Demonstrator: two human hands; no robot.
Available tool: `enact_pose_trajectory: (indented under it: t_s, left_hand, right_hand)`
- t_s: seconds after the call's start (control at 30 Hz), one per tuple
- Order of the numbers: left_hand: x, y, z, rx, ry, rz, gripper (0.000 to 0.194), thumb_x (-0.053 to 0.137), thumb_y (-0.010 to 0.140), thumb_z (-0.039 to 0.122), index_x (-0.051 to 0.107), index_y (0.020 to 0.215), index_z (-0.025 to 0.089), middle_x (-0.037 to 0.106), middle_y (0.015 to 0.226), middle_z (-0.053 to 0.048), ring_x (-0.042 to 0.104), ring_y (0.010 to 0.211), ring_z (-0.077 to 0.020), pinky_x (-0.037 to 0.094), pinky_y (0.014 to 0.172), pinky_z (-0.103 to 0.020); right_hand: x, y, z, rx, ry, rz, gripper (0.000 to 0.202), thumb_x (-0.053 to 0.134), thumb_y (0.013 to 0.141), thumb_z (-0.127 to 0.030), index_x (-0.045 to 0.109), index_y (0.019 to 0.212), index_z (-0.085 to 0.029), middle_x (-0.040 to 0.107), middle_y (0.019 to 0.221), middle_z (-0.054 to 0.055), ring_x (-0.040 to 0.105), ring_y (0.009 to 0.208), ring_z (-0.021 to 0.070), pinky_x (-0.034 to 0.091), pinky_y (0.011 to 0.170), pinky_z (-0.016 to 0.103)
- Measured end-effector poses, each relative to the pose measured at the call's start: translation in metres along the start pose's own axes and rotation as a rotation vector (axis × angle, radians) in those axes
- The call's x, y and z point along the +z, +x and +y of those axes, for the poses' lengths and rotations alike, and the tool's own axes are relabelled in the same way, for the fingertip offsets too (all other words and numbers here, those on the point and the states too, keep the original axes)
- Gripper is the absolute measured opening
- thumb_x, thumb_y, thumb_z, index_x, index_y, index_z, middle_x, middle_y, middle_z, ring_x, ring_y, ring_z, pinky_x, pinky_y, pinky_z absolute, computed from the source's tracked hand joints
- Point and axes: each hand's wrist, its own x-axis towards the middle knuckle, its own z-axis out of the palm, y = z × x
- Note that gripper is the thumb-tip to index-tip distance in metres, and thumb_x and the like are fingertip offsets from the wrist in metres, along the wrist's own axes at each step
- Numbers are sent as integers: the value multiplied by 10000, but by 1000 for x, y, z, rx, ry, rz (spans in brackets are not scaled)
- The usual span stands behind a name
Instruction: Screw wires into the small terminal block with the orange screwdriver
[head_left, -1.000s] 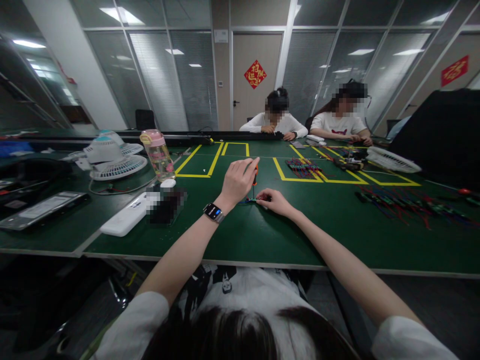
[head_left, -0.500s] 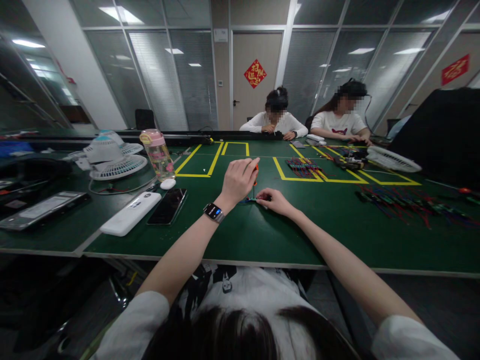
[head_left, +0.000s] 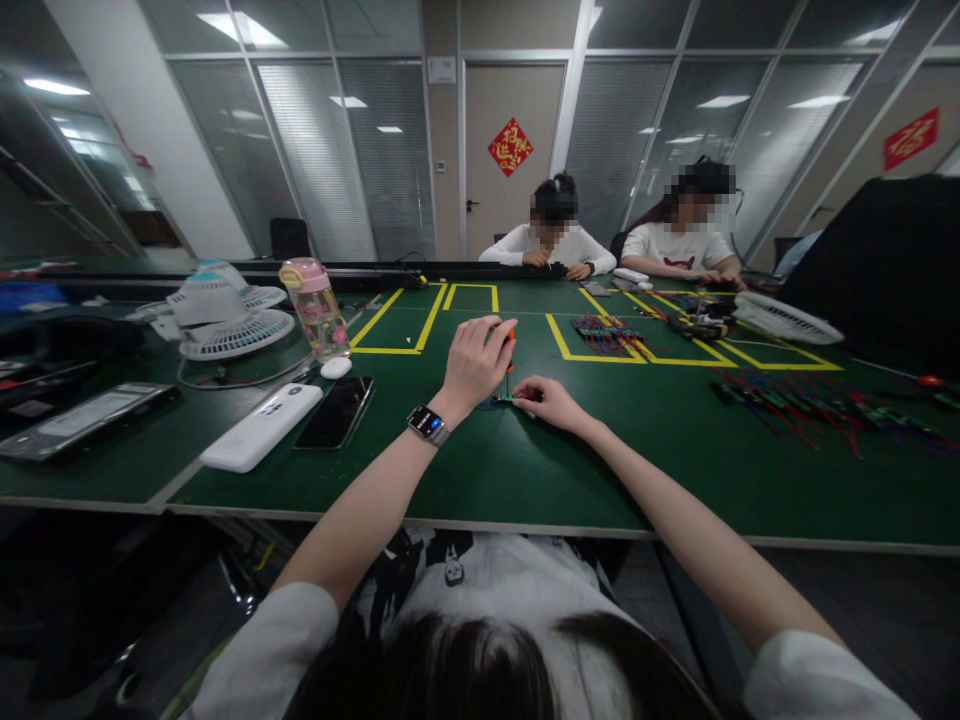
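My left hand (head_left: 477, 358) is closed around the orange handle of a screwdriver (head_left: 511, 362), which stands upright with its shaft pointing down. The tip meets a small green circuit board (head_left: 502, 399) lying on the table. From the other side, my right hand (head_left: 550, 402) pinches the board's right edge with thumb and forefinger. Part of the board is hidden behind my hands, and the exact point where the tip touches is too small to make out.
Bundles of wired boards (head_left: 611, 335) lie within yellow tape, with more boards (head_left: 832, 405) at the right. A phone (head_left: 335, 413), white power bank (head_left: 262, 428), pink-lidded bottle (head_left: 316, 310) and fan (head_left: 236, 335) stand left. Two people sit across the green table (head_left: 570, 480).
The fingers of my left hand have shifted slightly around the screwdriver's handle. My right hand and the board stay where they were.
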Motion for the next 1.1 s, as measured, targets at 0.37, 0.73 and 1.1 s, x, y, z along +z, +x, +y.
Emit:
enact_pose_trajectory:
  t_s: [0.37,0.73,1.1]
  left_hand:
    - [8,2,5,-333,-359,112,182,527,899,257,592,1054,188,588,954,-52,586,869,-146,499,803,-286]
    - [5,2,7,-290,-345,63,251,427,947,265,566,1141,186,607,987,-65,596,909,-148,497,827,-288]
    - [4,2,5,-291,-376,26,321,329,977,258,529,1216,180,622,1017,-68,596,925,-136,483,818,-266]
  right_hand:
    - [0,0,1,-4,10,3,188,629,756,-287,684,865,-143,632,750,36,542,652,130,426,616,250]
    - [0,0,-1,-6,-7,7,175,630,755,-274,684,858,-143,629,751,36,533,651,128,424,623,249]
    - [0,0,1,-11,-8,-4,174,624,763,-269,683,866,-141,624,760,37,523,660,130,415,631,252]
